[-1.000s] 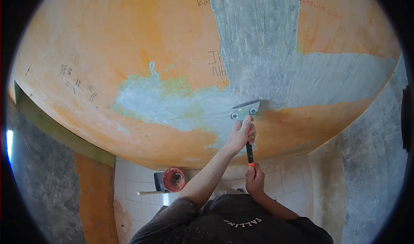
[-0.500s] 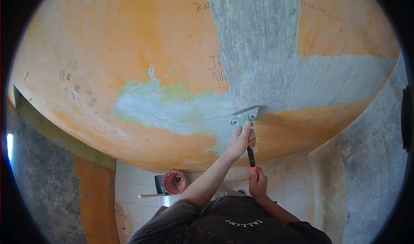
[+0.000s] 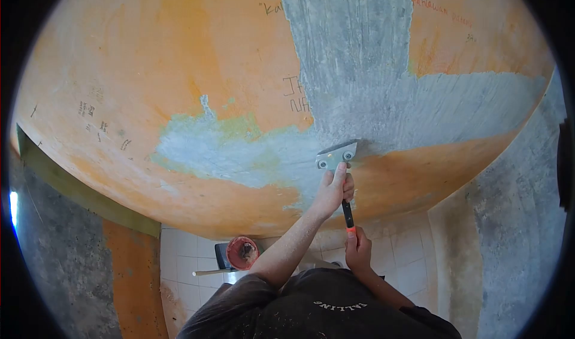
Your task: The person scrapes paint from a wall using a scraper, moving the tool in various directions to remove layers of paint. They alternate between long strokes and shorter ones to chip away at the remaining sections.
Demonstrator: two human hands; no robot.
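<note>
A wide-bladed scraper (image 3: 336, 157) with a black and orange handle rests its blade against the wall (image 3: 239, 57). My left hand (image 3: 335, 189) is wrapped round the handle just below the blade, its thumb laid along the neck. Lower down, my right hand (image 3: 357, 250) grips the orange end of the handle. Around the blade the wall is bare grey (image 3: 359, 69), with orange paint (image 3: 395, 177) below and to the right. Pale bluish-grey, partly stripped surface (image 3: 209, 150) stretches to the left of the blade.
On the tiled floor (image 3: 185, 249), left of my left forearm, stands a red bucket (image 3: 242, 253) with whitish residue inside. A dark object (image 3: 221, 256) and a pale stick (image 3: 209, 272) lie beside it. Side walls (image 3: 66, 249) rise at left and right.
The scraper blade and both hands have shifted slightly up and left in view. The wall has also shifted a little as the camera moved. Both hands keep their hold.
</note>
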